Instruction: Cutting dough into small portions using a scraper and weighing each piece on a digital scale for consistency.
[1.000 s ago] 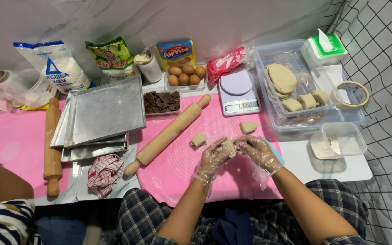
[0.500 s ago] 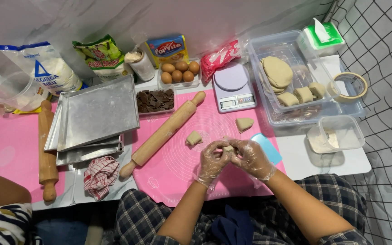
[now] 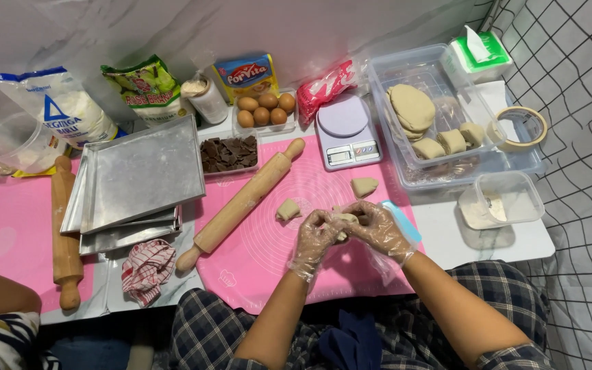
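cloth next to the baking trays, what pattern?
Red and white checked cloth, crumpled, seen in the head view.

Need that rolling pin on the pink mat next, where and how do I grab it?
Take the rolling pin by its lower handle knob, coming from the left hand side. It lies diagonally, that end nearest the person and free; the far knob sits close to the scale.

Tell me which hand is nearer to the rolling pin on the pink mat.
Left. The left hand is just right of the rolling pin; the right hand is farther right, beyond the dough piece both hold.
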